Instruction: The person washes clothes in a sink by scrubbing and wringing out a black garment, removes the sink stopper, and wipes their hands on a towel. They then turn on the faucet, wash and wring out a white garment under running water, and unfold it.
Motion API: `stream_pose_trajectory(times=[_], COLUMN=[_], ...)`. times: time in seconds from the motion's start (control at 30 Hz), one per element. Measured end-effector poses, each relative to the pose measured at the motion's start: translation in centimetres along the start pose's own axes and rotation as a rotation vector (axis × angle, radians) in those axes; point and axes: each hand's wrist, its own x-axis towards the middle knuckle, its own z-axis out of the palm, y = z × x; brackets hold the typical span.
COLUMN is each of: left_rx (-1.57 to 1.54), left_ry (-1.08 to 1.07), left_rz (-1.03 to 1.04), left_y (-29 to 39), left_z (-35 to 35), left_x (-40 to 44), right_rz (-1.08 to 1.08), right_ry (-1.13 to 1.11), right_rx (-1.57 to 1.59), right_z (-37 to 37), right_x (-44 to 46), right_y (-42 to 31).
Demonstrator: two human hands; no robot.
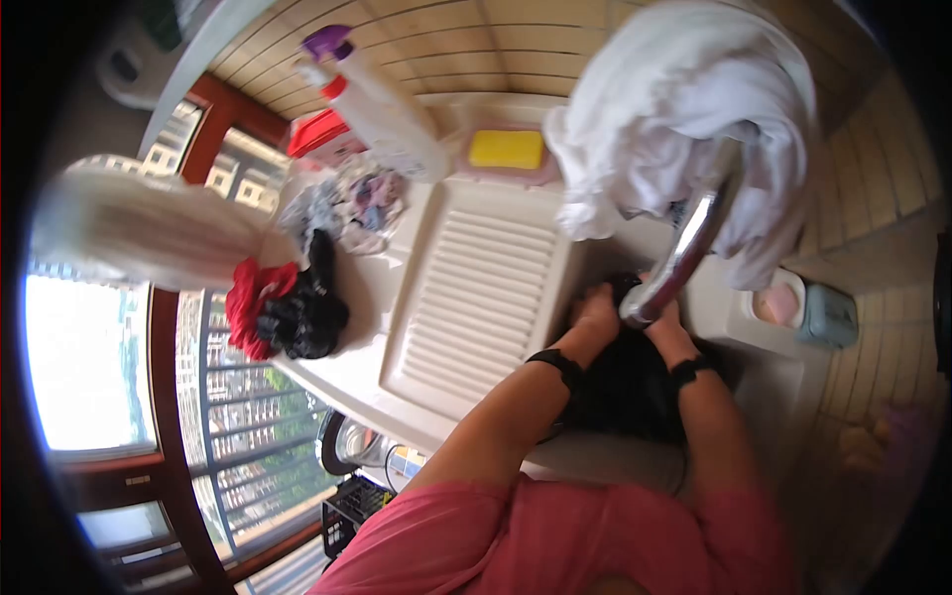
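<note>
Dark cloth fills much of the sink basin below a curved metal faucet. My left hand is down in the basin at the cloth's upper part, fingers closed around black fabric. Just right of it, my right hand is at the same cloth, partly behind the faucet's end; its fingertips are hidden. Both wrists wear black bands. Left of the basin lies the ribbed washboard surface.
White cloth is heaped behind the faucet. A yellow sponge, a spray bottle, small patterned cloths, and red and black cloths lie around the washboard. Soap sits at the right.
</note>
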Motion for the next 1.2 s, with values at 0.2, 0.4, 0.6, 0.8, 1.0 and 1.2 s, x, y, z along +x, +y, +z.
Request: stream_pose_trajectory(times=[0.2, 0.4, 0.6, 0.8, 1.0, 1.2], left_rx=[-0.131, -0.223, -0.434, -0.602, -0.678, -0.432], left_ry=[0.067, 0.100, 0.022, 0.115, 0.298, 0.236], left_rz=[0.298, 0.503, 0.722, 1.164, 1.517, 1.119], left_y=[2.7, 0.1, 7.0, 16.0, 18.7, 14.4], left_z=[-9.0, -11.5, -19.1, -27.4, -30.3, -24.2], left_x=[-9.6, -13.7, -21.5, -28.1, -30.7, -23.9], right_rz=[-0.027, 0.022, 0.018, -0.170, -0.461, -0.536], right_ry=[-0.068, -0.195, -0.071, 0.197, 0.425, 0.249], right_rx=[0.056, 0.295, 0.480, 0.619, 0.204, -0.086], right_z=[-9.4, -12.7, -24.5, -37.4, -38.2, -32.4], right_x=[-4.2, -9.6, -10.6, -12.7, -13.2, -9.8], right_y=[-5.8, -8.6, -19.2, -29.0, -37.3, -28.0])
